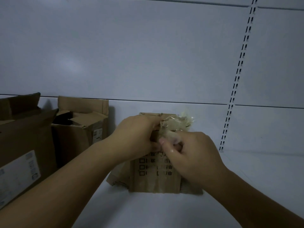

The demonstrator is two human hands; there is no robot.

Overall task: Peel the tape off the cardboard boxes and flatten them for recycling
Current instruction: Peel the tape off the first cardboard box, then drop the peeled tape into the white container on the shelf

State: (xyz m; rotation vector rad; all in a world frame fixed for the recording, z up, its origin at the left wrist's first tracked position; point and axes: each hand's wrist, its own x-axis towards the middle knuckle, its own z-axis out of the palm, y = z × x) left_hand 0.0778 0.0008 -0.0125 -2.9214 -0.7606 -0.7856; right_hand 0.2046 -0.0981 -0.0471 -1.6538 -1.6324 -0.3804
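Two-handed work on the small box, upright on the white shelf — left hand curled over its top edge, right hand pinching the crumpled tape wad. Brace firmly, pull low along the seam, slowly, sparing the cardboard.

Both forearms reach forward and converge at the box. Left hand grips its upper part, fingers curled. Right hand, alongside, pinches crumpled tape.

Dim light; white shelf, white back panel, slotted upright.
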